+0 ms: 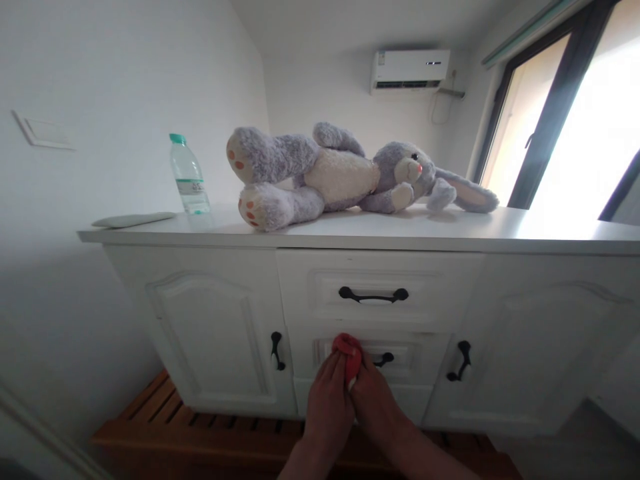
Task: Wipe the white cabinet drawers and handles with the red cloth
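Note:
A bunched red cloth (349, 348) is gripped between my two hands, in front of the middle drawer (417, 350) of a white cabinet. My left hand (330, 390) has its fingers closed on the cloth from the left. From the right, my right hand (371, 393) closes on the same cloth, the two hands pressed together. The middle drawer's black handle (385, 360) shows only its right end; hands and cloth hide the rest. Whether the cloth touches the drawer front, I cannot tell.
A grey plush rabbit (343, 177) lies on the white cabinet top (400, 230). Left of it stand a clear bottle (190, 177) with a green cap and a flat pale object (133, 220). Black handles (373, 295) jut from the cabinet. A slatted wooden bench (150, 427) is below.

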`<state>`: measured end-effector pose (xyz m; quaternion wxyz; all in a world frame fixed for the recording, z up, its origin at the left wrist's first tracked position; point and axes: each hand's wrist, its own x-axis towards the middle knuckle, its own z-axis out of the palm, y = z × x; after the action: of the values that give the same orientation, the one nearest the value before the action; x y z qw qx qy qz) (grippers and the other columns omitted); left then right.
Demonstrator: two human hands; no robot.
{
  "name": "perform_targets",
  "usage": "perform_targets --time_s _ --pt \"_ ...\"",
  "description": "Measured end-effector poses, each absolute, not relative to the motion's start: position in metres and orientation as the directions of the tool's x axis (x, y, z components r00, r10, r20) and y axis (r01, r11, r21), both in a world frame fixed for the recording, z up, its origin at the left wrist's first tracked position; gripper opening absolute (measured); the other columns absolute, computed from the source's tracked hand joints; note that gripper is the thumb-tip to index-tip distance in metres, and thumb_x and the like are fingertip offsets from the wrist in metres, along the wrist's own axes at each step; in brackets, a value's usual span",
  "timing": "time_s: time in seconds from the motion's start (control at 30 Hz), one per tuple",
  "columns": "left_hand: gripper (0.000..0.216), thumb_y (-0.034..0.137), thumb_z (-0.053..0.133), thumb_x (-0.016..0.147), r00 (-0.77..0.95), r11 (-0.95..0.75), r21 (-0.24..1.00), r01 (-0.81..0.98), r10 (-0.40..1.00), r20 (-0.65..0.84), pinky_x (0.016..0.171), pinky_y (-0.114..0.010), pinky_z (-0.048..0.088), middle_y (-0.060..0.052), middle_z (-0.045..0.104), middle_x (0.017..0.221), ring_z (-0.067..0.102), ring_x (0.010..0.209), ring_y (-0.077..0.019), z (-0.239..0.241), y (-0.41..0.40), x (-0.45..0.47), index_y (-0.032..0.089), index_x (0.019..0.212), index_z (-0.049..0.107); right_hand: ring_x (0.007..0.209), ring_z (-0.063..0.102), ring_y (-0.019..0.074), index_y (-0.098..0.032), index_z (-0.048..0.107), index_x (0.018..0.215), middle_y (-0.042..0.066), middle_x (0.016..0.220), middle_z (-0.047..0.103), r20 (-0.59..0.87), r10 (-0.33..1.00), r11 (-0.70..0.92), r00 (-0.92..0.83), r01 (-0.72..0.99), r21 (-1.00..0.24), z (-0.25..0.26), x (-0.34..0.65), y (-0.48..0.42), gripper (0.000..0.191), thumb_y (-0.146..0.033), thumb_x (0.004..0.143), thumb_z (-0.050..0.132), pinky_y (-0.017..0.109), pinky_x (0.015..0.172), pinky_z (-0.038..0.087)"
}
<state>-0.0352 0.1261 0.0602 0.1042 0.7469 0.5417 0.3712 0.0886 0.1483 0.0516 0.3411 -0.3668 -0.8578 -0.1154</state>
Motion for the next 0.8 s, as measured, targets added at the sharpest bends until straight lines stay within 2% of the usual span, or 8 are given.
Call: perform_targets --time_s 0.13,0.27,0.37,0.43,0.5,0.57,0.63,0.8 --pt "0.062 0.009 0.043 0.081 0.256 -0.441 0.562 0.7 0.89 0.378 0.118 -0.046 0.044 -0.02 0.057 0.148 0.053 0.138 -0.0296 0.073 0.121 0.009 0.006 0.143 0.05 0.145 0.04 0.0268 -0.013 0.015 0.159 0.02 0.153 0.046 0.646 0.587 0.657 -0.488 0.753 -0.027 0.041 0.141 0.139 0.082 -0.008 0.089 0.057 0.047 0.113 0.049" --pt "0.065 0.006 0.042 0.08 0.332 -0.462 0.58 0.671 0.886 0.322 0.119 -0.047 0.043 -0.02 0.055 0.151 0.052 0.139 -0.0308 0.074 0.12 0.043 0.006 0.145 0.047 0.145 0.04 0.0284 -0.019 0.017 0.159 0.016 0.153 0.047 0.67 0.586 0.586 -0.456 0.81 0.038 0.028 0.183 0.138 0.081 0.0 0.087 0.05 0.048 0.11 0.051" --pt "0.067 0.005 0.041 0.08 0.337 -0.465 0.571 0.677 0.885 0.321 0.121 -0.045 0.04 -0.021 0.052 0.153 0.049 0.142 -0.0296 0.07 0.12 0.045 0.004 0.147 0.044 0.147 0.035 0.028 -0.015 0.017 0.159 0.017 0.157 0.041 0.664 0.597 0.587 -0.45 0.809 0.02 0.027 0.186 0.139 0.079 -0.002 0.089 0.05 0.046 0.113 0.049" --pt "0.066 0.005 0.04 0.081 0.303 -0.445 0.563 0.696 0.893 0.332 0.12 -0.044 0.042 -0.021 0.054 0.151 0.051 0.14 -0.0284 0.066 0.119 0.033 0.005 0.146 0.045 0.146 0.037 0.0292 -0.012 0.02 0.158 0.019 0.155 0.044 0.646 0.601 0.603 -0.47 0.797 0.019 0.03 0.173 0.14 0.076 -0.006 0.09 0.052 0.047 0.112 0.049" --pt "0.067 0.003 0.039 0.08 0.26 -0.432 0.551 0.714 0.894 0.365 0.118 -0.043 0.044 -0.019 0.057 0.148 0.053 0.138 -0.0263 0.061 0.118 0.015 0.008 0.147 0.045 0.134 0.049 0.0317 -0.011 0.03 0.155 0.02 0.143 0.056 0.645 0.591 0.595 -0.486 0.802 0.059 0.033 0.151 0.141 0.07 -0.003 0.088 0.053 0.05 0.107 0.052" --pt "0.069 0.002 0.038 0.079 0.218 -0.423 0.533 0.733 0.888 0.405 0.117 -0.043 0.045 -0.018 0.06 0.146 0.055 0.137 -0.025 0.054 0.119 -0.005 0.011 0.147 0.044 0.113 0.06 0.0325 -0.009 0.047 0.144 0.019 0.125 0.066 0.633 0.589 0.567 -0.503 0.815 0.119 0.037 0.126 0.144 0.06 0.002 0.085 0.053 0.05 0.096 0.056" --pt "0.067 0.001 0.039 0.079 0.169 -0.398 0.519 0.757 0.885 0.433 0.115 -0.044 0.047 -0.018 0.062 0.143 0.057 0.134 -0.025 0.048 0.119 -0.021 0.01 0.145 0.047 0.098 0.062 0.0313 -0.006 0.057 0.133 0.02 0.113 0.069 0.606 0.591 0.551 -0.532 0.815 0.18 0.041 0.105 0.146 0.051 0.003 0.083 0.054 0.048 0.088 0.057" --pt "0.063 0.002 0.042 0.08 0.143 -0.398 0.48 0.782 0.863 0.484 0.112 -0.041 0.05 -0.017 0.066 0.139 0.06 0.131 -0.0243 0.038 0.121 -0.025 0.01 0.141 0.052 0.096 0.061 0.0315 -0.003 0.06 0.128 0.02 0.112 0.069 0.577 0.576 0.559 -0.579 0.794 0.239 0.049 0.102 0.145 0.044 -0.003 0.084 0.057 0.047 0.088 0.056"
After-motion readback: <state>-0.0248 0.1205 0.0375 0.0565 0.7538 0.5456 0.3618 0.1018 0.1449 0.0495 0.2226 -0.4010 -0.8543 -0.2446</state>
